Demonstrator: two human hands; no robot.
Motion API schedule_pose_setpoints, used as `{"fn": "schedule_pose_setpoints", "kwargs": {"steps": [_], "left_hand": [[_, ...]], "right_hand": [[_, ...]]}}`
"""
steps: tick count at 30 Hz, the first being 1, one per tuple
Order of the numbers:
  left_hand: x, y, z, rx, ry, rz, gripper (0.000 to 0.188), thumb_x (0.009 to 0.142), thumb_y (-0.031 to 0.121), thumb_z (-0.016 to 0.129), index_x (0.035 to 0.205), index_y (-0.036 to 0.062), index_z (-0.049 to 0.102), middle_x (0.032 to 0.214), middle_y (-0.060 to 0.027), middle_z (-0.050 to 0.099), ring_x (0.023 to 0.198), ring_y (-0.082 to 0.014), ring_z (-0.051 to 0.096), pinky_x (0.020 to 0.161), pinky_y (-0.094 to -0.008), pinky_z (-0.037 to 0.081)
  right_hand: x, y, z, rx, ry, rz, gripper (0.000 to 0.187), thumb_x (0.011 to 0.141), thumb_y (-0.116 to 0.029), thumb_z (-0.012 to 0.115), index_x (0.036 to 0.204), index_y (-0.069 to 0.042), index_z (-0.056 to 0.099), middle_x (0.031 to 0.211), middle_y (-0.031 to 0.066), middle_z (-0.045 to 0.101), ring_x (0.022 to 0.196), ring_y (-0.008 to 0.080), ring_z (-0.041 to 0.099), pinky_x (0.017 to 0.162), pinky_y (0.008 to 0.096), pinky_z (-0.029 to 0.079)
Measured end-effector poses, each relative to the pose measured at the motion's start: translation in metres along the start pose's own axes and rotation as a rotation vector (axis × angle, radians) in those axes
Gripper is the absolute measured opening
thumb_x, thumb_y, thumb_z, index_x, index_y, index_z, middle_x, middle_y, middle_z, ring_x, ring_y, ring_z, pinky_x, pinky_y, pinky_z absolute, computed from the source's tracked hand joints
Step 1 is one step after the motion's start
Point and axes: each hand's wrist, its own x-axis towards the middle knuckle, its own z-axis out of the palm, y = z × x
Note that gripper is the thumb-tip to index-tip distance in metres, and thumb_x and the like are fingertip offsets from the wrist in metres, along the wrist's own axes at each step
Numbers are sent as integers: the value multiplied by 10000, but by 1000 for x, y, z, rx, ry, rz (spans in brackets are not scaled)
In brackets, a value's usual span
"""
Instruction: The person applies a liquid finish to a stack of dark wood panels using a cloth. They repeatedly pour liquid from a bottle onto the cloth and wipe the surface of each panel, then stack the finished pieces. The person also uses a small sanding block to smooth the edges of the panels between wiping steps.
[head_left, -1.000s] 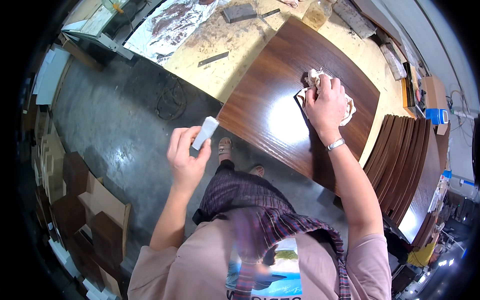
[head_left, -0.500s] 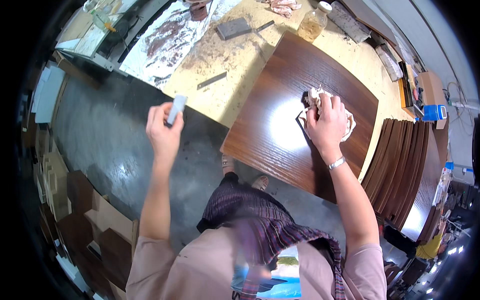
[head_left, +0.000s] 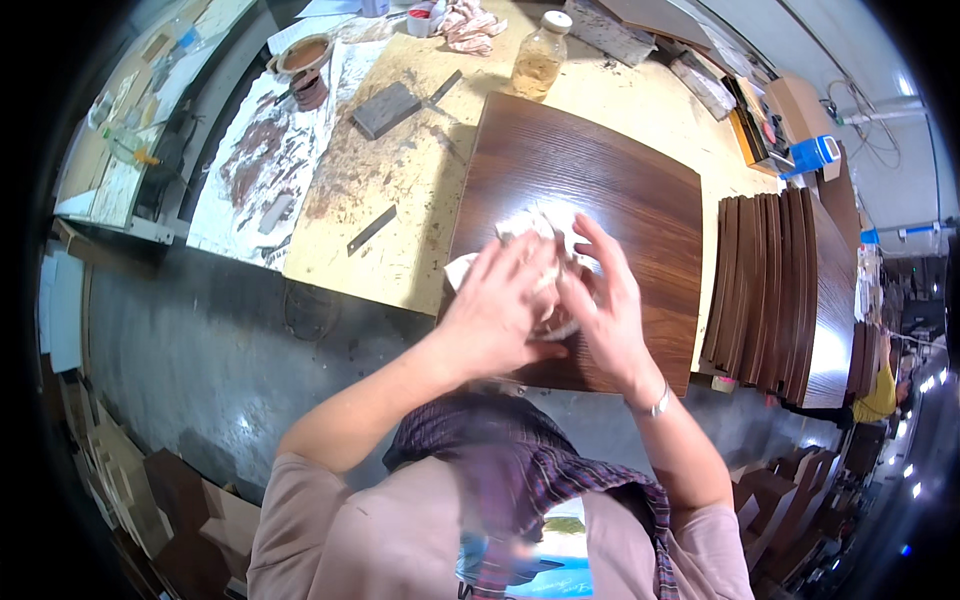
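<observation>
A dark brown wood-grain panel (head_left: 640, 290) lies on the worktable, overhanging its front edge. On the panel is a crumpled whitish rag (head_left: 540, 217), partly hidden under my hands. My left hand (head_left: 500, 305) covers the rag, its fingers pressed over the cloth and somewhat blurred. Against the rag's right side, my right hand (head_left: 607, 310) has its thumb and fingers spread apart. A small grey block (head_left: 275, 213) rests on the stained white sheet (head_left: 225, 215) at the table's left.
The worktable (head_left: 410, 265) bears a dark flat block (head_left: 386, 110), a thin metal strip (head_left: 372, 230), a glass jar (head_left: 541, 60) and crumpled cloths (head_left: 468, 27). Several brown panels (head_left: 765, 290) stand stacked at the right. A brown-stained pot (head_left: 308, 90) is at the far left.
The grey block has left my left hand and lies on the white sheet. My left hand has moved right onto the rag. The rag and right hand have shifted left, the right fingers spreading.
</observation>
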Motion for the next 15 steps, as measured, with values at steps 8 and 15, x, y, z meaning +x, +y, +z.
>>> {"fn": "schedule_pose_setpoints", "kwargs": {"steps": [8, 15], "left_hand": [[-41, -134, -66, 125, 242, -335, 257, 840, 71, 646, 1093, 34, 675, 1174, -158, 651, 1077, -362, 604, 944, -433, 488], [2, -26, -30, -91, -166, 242, 332, 786, 130, 754, 1112, 99, 702, 1218, -105, 660, 1162, -279, 602, 1017, -433, 452]], "right_hand": [[-91, 33, -30, -1004, -262, -63, 1084, 616, -404, 896, 1525, -132, 373, 1598, 226, 261, 1462, 457, 255, 1177, 595, 245], [-108, 38, -25, -961, -208, -102, 905, 674, -143, 787, 1498, -138, 414, 1587, 216, 297, 1440, 470, 294, 1159, 600, 277]]}}
